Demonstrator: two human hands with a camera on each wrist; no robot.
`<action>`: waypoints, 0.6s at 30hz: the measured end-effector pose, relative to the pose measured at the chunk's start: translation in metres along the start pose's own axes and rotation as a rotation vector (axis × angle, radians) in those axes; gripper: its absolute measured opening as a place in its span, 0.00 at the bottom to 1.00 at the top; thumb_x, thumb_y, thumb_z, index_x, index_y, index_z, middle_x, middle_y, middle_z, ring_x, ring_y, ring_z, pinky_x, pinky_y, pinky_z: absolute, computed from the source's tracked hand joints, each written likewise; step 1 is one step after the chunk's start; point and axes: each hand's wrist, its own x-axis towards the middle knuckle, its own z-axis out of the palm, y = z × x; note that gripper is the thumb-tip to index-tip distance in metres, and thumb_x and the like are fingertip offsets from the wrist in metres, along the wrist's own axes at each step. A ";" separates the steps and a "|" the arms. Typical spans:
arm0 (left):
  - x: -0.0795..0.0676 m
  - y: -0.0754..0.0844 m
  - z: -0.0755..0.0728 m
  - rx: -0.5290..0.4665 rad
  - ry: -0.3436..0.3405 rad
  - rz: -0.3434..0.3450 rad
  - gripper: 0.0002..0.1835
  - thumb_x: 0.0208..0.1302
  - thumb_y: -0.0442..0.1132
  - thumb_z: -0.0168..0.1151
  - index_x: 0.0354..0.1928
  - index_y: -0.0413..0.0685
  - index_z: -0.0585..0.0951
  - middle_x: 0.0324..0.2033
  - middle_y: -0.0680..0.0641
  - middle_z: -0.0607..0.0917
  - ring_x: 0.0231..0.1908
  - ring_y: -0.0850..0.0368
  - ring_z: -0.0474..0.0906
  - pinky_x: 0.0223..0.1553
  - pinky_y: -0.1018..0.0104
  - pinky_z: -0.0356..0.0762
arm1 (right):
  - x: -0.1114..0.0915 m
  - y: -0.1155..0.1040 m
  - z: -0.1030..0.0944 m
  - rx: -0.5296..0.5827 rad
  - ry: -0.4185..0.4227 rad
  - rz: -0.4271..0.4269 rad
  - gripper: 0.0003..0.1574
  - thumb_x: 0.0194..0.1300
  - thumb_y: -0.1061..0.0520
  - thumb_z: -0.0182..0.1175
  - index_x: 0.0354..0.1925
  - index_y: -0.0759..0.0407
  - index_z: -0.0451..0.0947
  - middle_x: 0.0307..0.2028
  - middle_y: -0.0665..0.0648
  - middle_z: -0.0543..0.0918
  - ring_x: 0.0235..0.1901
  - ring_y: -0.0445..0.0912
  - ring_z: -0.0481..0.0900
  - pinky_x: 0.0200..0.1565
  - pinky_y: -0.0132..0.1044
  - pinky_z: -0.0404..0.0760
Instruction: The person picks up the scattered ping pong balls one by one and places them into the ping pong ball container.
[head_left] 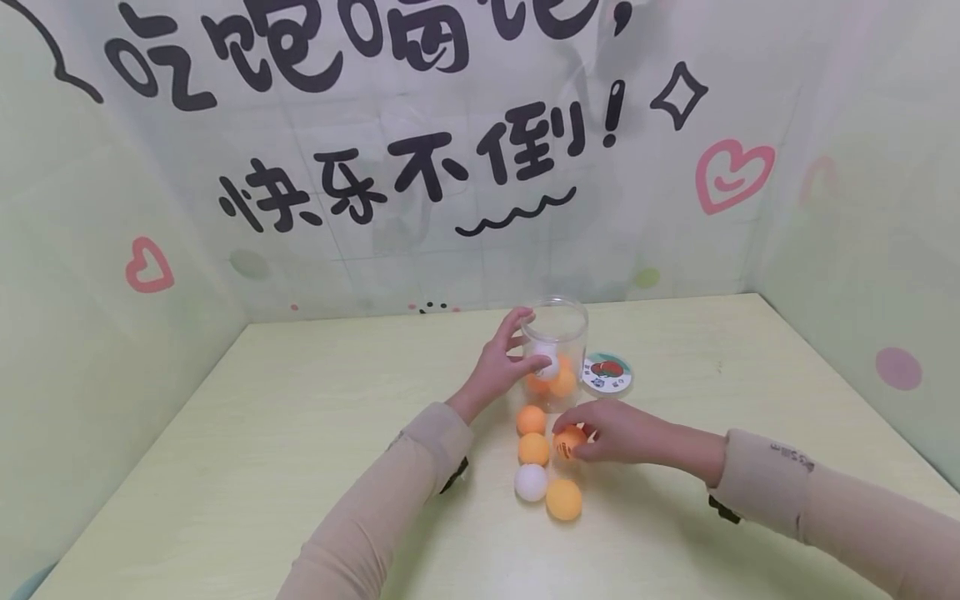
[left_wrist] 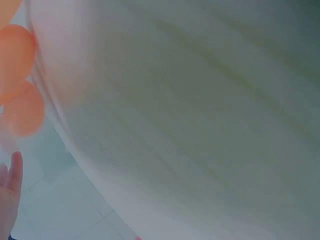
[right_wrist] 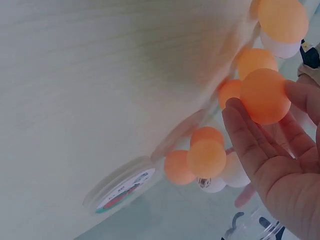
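Note:
My left hand [head_left: 497,367] holds a clear plastic jar [head_left: 576,337] by its left side, with the thumb in front and fingers near the rim. Inside the jar lie orange and white ping-pong balls [head_left: 562,383]. Just in front of it, my right hand [head_left: 622,432] pinches an orange ping-pong ball [right_wrist: 265,97] with dark print on it. Left of this ball runs a short row on the table: an orange ball [head_left: 531,420], another orange one [head_left: 534,450] and a white ball [head_left: 531,482]. A lighter orange ball [head_left: 564,500] sits nearest me.
A round lid [head_left: 607,374] with a red picture lies on the pale wooden table [head_left: 300,433], right beside the jar. Behind the table stands a wall covering [head_left: 390,250] with large black lettering. Side panels [head_left: 862,292] bound the table left and right.

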 end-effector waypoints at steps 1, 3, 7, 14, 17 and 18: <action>0.000 0.000 0.000 0.000 0.001 -0.003 0.38 0.54 0.45 0.67 0.64 0.66 0.57 0.66 0.54 0.61 0.61 0.46 0.65 0.54 0.56 0.72 | 0.000 0.000 -0.002 -0.008 0.008 -0.006 0.14 0.56 0.61 0.62 0.43 0.59 0.79 0.34 0.47 0.81 0.30 0.37 0.73 0.37 0.30 0.78; 0.000 0.000 0.000 0.001 0.001 0.000 0.39 0.54 0.45 0.67 0.65 0.65 0.57 0.66 0.54 0.61 0.61 0.46 0.65 0.54 0.55 0.71 | -0.002 -0.001 -0.006 -0.025 0.026 -0.023 0.14 0.55 0.62 0.62 0.43 0.60 0.79 0.33 0.46 0.81 0.29 0.36 0.73 0.36 0.30 0.78; 0.000 -0.001 0.000 -0.002 0.000 0.017 0.39 0.54 0.44 0.67 0.65 0.61 0.57 0.66 0.52 0.61 0.61 0.44 0.65 0.54 0.54 0.72 | -0.003 -0.002 -0.013 -0.035 0.049 -0.035 0.14 0.54 0.63 0.62 0.42 0.59 0.79 0.30 0.45 0.79 0.28 0.35 0.73 0.36 0.31 0.79; -0.001 0.000 0.000 -0.017 -0.013 0.008 0.39 0.54 0.43 0.66 0.66 0.58 0.56 0.67 0.51 0.61 0.61 0.44 0.64 0.56 0.53 0.70 | -0.005 -0.007 -0.024 -0.059 0.072 -0.033 0.15 0.54 0.64 0.61 0.43 0.60 0.79 0.31 0.46 0.80 0.28 0.36 0.74 0.35 0.29 0.78; -0.006 0.010 -0.002 -0.021 -0.020 0.008 0.38 0.56 0.41 0.65 0.66 0.55 0.56 0.67 0.48 0.60 0.62 0.41 0.63 0.56 0.52 0.69 | -0.005 -0.009 -0.030 -0.086 0.090 -0.047 0.15 0.54 0.64 0.61 0.42 0.60 0.79 0.29 0.45 0.79 0.27 0.37 0.74 0.33 0.28 0.77; -0.008 0.015 -0.002 -0.017 -0.019 0.008 0.38 0.56 0.40 0.65 0.66 0.54 0.56 0.67 0.47 0.61 0.61 0.41 0.63 0.56 0.52 0.69 | -0.005 -0.010 -0.032 -0.098 0.096 -0.052 0.14 0.53 0.64 0.61 0.42 0.61 0.79 0.29 0.45 0.78 0.28 0.37 0.74 0.33 0.28 0.77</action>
